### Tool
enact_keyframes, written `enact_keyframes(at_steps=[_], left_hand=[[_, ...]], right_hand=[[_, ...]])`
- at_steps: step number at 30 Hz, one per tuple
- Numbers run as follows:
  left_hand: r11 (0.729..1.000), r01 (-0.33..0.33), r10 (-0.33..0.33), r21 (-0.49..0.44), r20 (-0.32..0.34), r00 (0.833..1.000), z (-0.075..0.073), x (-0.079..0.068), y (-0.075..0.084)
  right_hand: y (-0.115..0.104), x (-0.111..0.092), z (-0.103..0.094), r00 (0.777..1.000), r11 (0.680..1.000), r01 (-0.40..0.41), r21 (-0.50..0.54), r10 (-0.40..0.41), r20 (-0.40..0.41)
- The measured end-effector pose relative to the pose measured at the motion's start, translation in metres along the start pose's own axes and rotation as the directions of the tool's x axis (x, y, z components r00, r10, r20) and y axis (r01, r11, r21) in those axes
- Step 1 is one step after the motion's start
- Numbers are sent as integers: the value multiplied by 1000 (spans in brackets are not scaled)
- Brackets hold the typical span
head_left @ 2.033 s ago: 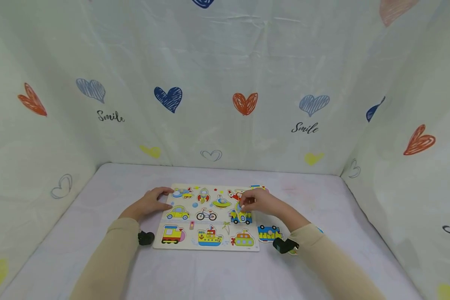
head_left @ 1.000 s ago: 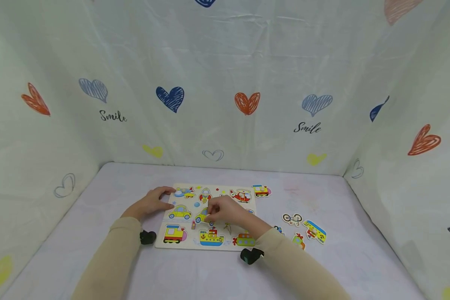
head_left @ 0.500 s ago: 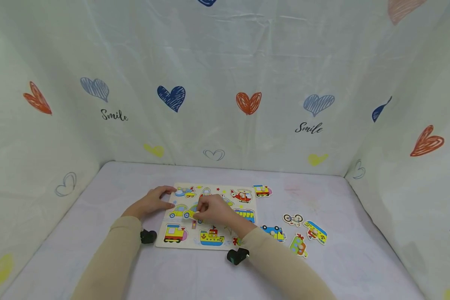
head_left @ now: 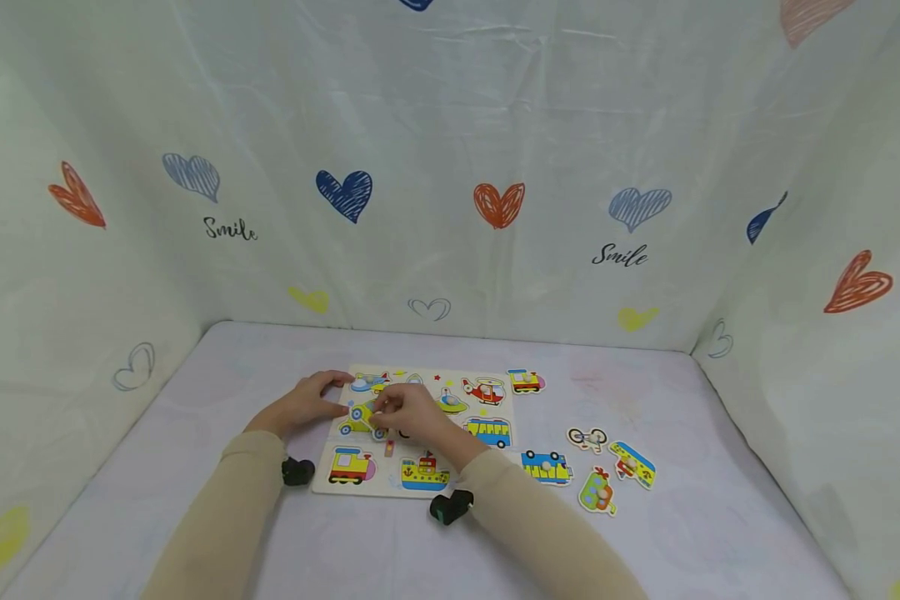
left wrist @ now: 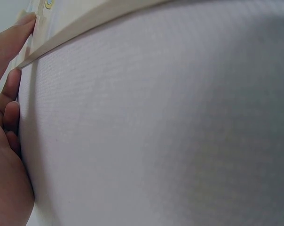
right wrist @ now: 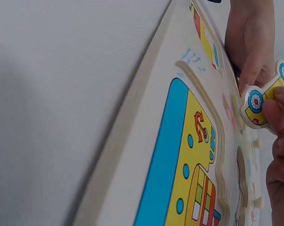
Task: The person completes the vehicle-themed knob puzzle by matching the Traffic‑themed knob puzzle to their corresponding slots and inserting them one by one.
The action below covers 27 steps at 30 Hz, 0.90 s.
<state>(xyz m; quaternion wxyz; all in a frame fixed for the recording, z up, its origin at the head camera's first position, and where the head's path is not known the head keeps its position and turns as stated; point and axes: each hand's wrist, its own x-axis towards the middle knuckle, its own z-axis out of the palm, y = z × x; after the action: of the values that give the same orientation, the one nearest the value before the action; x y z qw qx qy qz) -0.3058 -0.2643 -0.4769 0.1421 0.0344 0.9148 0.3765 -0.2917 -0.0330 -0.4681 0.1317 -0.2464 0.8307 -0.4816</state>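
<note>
A white wooden puzzle board [head_left: 386,490] with printed vehicles lies on the table. My right hand [head_left: 416,414] pinches a yellow toy car puzzle piece [head_left: 362,413] between thumb and fingers, over the board's left part. The piece is tilted and overlaps the printed yellow car in the head view. Up close in the right wrist view, the car piece [right wrist: 262,101] shows both wheels and stands off the board surface. My left hand [head_left: 300,406] rests at the board's left edge. In the left wrist view one finger [left wrist: 27,23] lies on top, with other fingertips beside the edge.
Right of the board lie loose knobbed pieces: a train [head_left: 526,382], an upside-down bus [head_left: 546,468], a bicycle [head_left: 587,439], a ship [head_left: 633,465] and a submarine [head_left: 597,492]. Heart-printed curtains [head_left: 427,250] stand behind and beside the table.
My right hand has carried the car piece leftward across the board, from above the printed bus to the printed car, and the piece has turned. The left hand stays at the edge.
</note>
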Motion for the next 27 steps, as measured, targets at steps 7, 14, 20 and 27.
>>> enact_keyframes(at_steps=[7,14,20,27], left_hand=[[1000,5,-5,-2,4,1000,0,0,1],[1000,-6,6,0,8,1000,0,0,3],[999,-36,36,-5,5,999,-1,-1,3],[999,-43,43,13,-2,999,-2,-3,4]], right_hand=[[1,7,4,1000,1000,17,-19,-17,21],[0,10,4,998,998,24,-52,-21,52],[-4,10,4,997,993,16,-116,-7,79],[-5,14,5,996,979,54,-198,-38,87]])
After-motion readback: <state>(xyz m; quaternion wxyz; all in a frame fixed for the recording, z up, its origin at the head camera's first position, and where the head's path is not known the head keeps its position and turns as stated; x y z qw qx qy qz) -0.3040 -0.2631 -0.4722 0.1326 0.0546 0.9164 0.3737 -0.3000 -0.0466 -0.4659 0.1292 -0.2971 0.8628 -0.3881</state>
